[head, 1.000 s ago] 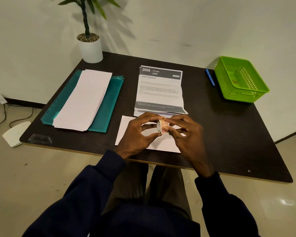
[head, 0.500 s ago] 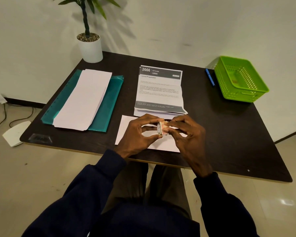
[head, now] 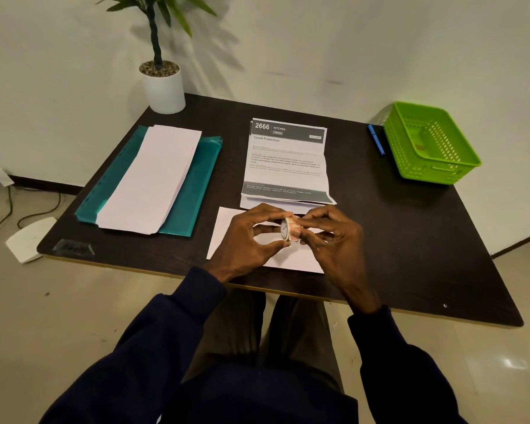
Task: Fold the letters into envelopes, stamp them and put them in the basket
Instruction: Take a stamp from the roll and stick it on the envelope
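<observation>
Your dark wood-grain table (head: 410, 234) is laid out as a left-to-right line, prob. so each piece moves one way. Far left, the teal plastic folder (head: 196, 185) carries the stack of long white envelopes (head: 153, 179), i.e. the supply. Centre, the printed letter sheets (head: 288, 160) lie open w/ creases showing, not yet in an envelope. The heading reads "2666 KITCHEN", then "Cereal Preparation"; the body text is too small to read. Far right, the green plastic mesh basket (head: 432, 174) waits at the corner, well apart from your hands. One flat white envelope (head: 224, 231) lies right in front of you, under both hands, ready for a stamp. Your left hand (head: 251, 240) grips the small roll of stamps (head: 286, 229) edge-on above it. Your right hand (head: 334, 240) pinches at the roll's loose end, prob. to peel one off. The roll's print isn't legible.
</observation>
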